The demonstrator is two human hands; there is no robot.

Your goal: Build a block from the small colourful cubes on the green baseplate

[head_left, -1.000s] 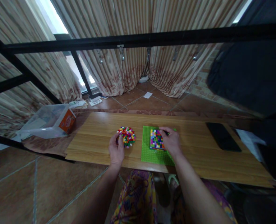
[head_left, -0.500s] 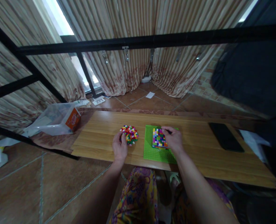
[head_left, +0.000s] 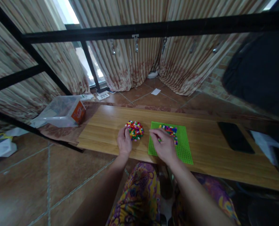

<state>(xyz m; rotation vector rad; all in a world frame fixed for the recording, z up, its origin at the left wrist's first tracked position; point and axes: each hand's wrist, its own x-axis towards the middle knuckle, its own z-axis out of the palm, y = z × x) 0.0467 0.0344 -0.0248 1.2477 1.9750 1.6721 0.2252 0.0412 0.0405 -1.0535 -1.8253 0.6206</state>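
Observation:
A round pile of small colourful toy bricks (head_left: 135, 130) lies on the wooden board. At its left edge rests my left hand (head_left: 124, 142), loosely curved, with the thumb a little apart from the fingers; I see nothing held in it. Right of the pile is a green studded baseplate (head_left: 185, 147), carrying a block of multicoloured bricks (head_left: 172, 129) set in rows. My right hand (head_left: 163, 146) is over the left part of the plate and covers much of that block. Its thumb and fingers are pinched together, pointing toward the pile; whatever may be between them is too small to make out.
A dark phone-like slab (head_left: 236, 137) lies toward the right end of the wooden board (head_left: 106, 125). At the left stands a clear plastic bin (head_left: 61, 113) with an orange label. Black metal bars (head_left: 149, 30) cross in front of the curtains beyond.
My right hand has moved left from the brick block's right side to the plate's left part, toward the pile. My left hand stays by the pile. The whole view has shifted slightly.

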